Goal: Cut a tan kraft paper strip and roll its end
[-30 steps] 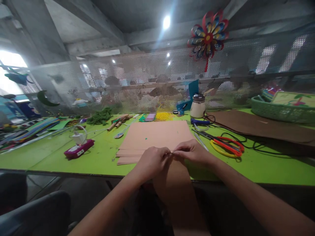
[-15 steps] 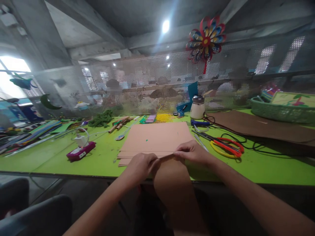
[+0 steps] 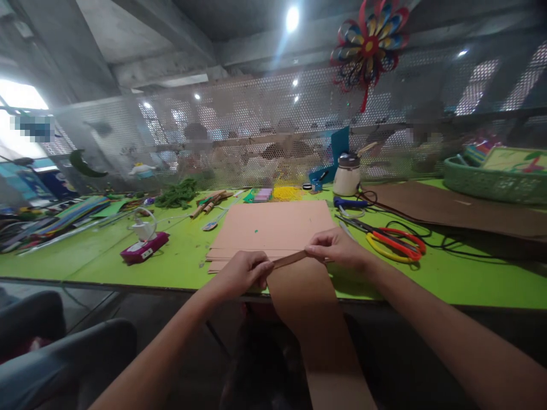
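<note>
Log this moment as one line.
left hand: holding brown paper by upper edge | right hand: holding same edge, farther right | scissors: right of paper stack

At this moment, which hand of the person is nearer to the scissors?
Right. The right hand pinches the brown paper left of the scissors' handles; the left hand holds its edge farther left.

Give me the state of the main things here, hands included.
Left hand: pinching brown paper
Right hand: pinching it too
Brown paper: top edge apparently folded
Paper stack: flat, front edges staggered
Scissors: lying down, unheld
Power strip: white plug inserted
Jar: upright
Basket: loaded
</note>
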{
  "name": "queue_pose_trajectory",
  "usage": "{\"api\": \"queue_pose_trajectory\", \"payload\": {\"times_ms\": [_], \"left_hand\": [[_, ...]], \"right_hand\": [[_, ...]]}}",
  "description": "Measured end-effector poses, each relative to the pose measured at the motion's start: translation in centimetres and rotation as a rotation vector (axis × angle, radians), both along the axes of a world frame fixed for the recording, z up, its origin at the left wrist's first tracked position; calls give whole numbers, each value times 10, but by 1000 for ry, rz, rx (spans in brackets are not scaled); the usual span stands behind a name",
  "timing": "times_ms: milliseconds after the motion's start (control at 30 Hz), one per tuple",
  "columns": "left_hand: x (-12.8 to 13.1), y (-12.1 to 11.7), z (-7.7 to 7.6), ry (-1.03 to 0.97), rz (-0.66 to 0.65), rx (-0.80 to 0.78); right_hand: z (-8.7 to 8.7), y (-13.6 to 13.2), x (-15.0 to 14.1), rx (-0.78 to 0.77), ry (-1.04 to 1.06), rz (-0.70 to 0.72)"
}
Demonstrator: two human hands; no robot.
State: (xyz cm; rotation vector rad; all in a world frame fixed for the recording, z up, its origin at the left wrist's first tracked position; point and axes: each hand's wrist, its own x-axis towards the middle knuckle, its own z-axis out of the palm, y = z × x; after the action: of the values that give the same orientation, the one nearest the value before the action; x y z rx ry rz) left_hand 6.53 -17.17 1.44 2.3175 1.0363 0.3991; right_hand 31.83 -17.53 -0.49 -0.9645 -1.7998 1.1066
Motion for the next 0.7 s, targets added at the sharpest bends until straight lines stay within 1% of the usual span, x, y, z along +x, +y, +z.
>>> {"api": "queue_pose_trajectory", "payload": {"times_ms": [67, 133, 267, 333, 400, 433, 467, 533, 600, 700], "left_hand": [[0, 1, 0, -3, -4, -52], [-2, 4, 1, 16, -12, -58], [1, 11, 10, 74, -22, 48], [11, 14, 17, 70, -58, 72], [27, 16, 22, 49, -137, 77], [36, 18, 23, 43, -152, 78], [45, 19, 23, 38, -158, 79], [58, 21, 21, 17, -128, 95], [64, 23, 19, 9, -104, 91], [57, 24, 20, 65, -106, 26]], "right_hand": [[-1, 1, 1, -10, 9, 6], [-1, 2, 1, -26, 11, -8], [-1, 3, 0, -52, 8, -28], [-1, 3, -1, -47, 10, -15], [-1, 2, -2, -41, 20, -6], [-1, 1, -3, -37, 30, -5], [-2, 1, -2, -34, 39, -3], [-3, 0, -2, -27, 55, -1], [-4, 0, -1, -16, 51, -2], [-4, -1, -1, 5, -7, -4]]}}
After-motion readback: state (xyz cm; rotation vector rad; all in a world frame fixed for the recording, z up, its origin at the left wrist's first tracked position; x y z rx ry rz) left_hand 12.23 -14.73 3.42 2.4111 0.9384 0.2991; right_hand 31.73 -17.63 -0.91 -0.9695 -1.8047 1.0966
